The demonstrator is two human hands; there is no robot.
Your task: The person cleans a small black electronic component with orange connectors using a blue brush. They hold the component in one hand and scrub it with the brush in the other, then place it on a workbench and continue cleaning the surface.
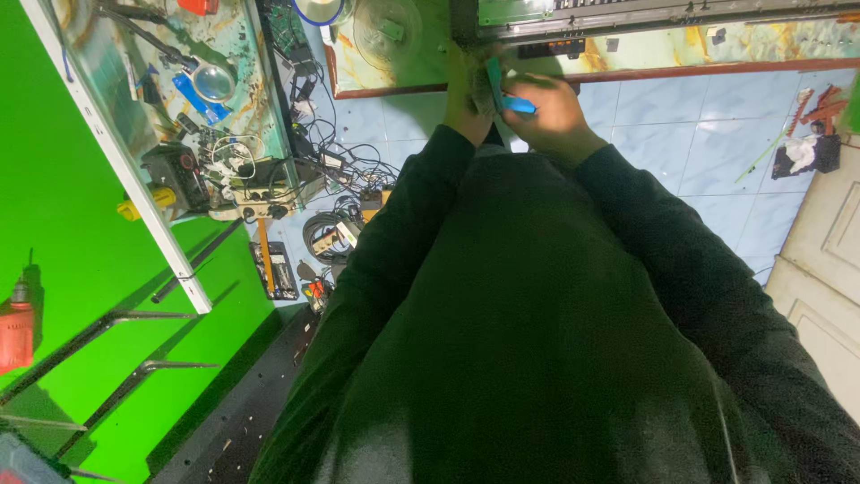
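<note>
Two hands: meet at the edge of the marbled table [681, 49], just under a dark device [627, 16].
Right hand [551, 112]: fingers curled, pinching a blue tool [512, 99].
Left hand [466, 99]: closed around something grey beside the tool; its grip cannot be told exactly.
Side shelf [179, 99]: crowded with cables and gadgets.
Floor [681, 134]: pale blue tiles.
</note>
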